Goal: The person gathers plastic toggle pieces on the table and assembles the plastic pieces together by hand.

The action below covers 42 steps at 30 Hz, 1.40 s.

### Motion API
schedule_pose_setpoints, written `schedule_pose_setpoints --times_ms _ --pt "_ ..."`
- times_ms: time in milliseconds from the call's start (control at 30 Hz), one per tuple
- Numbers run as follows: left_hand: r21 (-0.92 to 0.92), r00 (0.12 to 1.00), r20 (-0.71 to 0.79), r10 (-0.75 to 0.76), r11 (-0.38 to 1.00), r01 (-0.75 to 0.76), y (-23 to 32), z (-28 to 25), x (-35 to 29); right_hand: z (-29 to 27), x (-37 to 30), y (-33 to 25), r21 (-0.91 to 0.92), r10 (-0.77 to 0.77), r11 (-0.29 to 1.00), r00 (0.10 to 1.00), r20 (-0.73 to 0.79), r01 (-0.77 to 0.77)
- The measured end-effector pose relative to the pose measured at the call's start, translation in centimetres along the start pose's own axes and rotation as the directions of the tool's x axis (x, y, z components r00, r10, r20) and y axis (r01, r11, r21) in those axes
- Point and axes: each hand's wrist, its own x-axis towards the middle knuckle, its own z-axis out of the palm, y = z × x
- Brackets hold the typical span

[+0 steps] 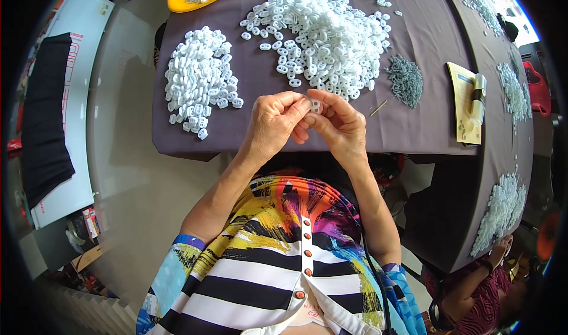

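Over the table's near edge, both of my hands meet at a small white plastic piece with two holes (316, 106). My right hand (342, 128) pinches it between thumb and forefinger. My left hand (273, 119) is closed at the piece's left side, thumb and forefinger pressed together; whether a smaller part is between those fingertips is hidden. Just beyond lies a large heap of white oval two-holed pieces (331, 39). Left of my hands is a second pile of white pieces (201, 74), looking thicker. To the right sits a small pile of grey parts (405, 80), too small to name.
A thin wooden stick (378, 108) lies beside the grey pile. A yellow plate (177, 0) holds small metallic parts. Farther right are a yellow pad (462, 116) and a clear-and-white cylinder (477, 101). Another person's hand (503, 247) is by a white pile (500, 213).
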Motion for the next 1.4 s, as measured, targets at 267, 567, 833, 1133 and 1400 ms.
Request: schedule_pose_setpoints --times_ms 267,567,833,1133,1400 --pt "-0.061 0.996 0.054 -0.064 0.996 0.067 -0.1 -0.5 0.0 -1.2 0.1 0.6 -0.394 -0.172 0.896 0.978 0.114 0.204" --pt "-0.027 0.995 0.051 -0.081 0.996 0.082 0.4 -0.1 0.0 -0.6 0.0 0.7 -0.532 -0.321 0.792 0.945 0.056 0.301" --pt "-0.045 0.991 0.050 -0.127 0.991 0.130 0.7 0.0 -0.2 -0.7 0.0 0.6 -0.545 -0.338 0.778 0.939 0.059 0.314" --pt "0.004 0.977 0.184 -0.107 0.994 0.108 1.5 -1.1 -0.2 -0.9 -0.2 0.1 -0.461 -0.312 0.829 0.946 0.093 0.318" --pt "-0.162 0.980 0.189 -0.069 0.982 0.100 0.3 -1.0 -0.6 -0.8 -0.3 -0.1 -0.433 -0.311 0.841 0.945 0.103 0.324"
